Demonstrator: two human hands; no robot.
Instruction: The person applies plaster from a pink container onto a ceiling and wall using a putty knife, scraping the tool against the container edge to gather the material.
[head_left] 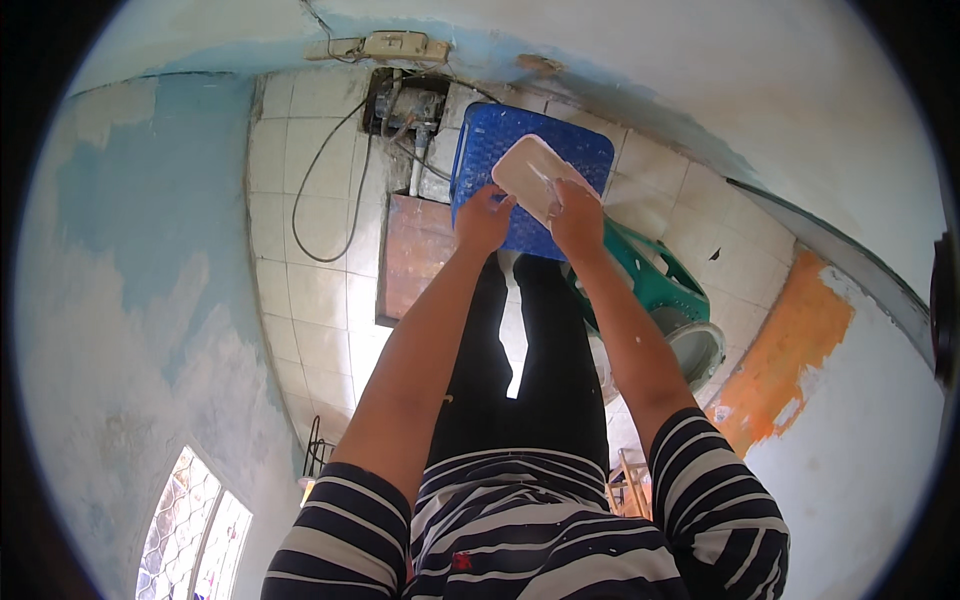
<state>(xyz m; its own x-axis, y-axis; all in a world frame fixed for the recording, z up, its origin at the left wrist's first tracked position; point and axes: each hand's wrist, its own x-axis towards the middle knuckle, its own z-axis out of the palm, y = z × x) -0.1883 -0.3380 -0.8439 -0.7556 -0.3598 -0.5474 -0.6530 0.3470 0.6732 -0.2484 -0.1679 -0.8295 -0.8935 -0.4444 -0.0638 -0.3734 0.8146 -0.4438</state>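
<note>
Seemingly for steadiness, the right hand (pixel 577 218) clasps the pinkish slab (pixel 522 170) at upper centre; the left hand's (pixel 484 218) hold is unclear.

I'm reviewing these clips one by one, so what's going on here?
A person in a striped top grips a pale rectangular board by its right side with the right hand. The left hand is at its lower left edge; contact is unclear. The board is above a blue plastic stool, with a green stool to the right.
</note>
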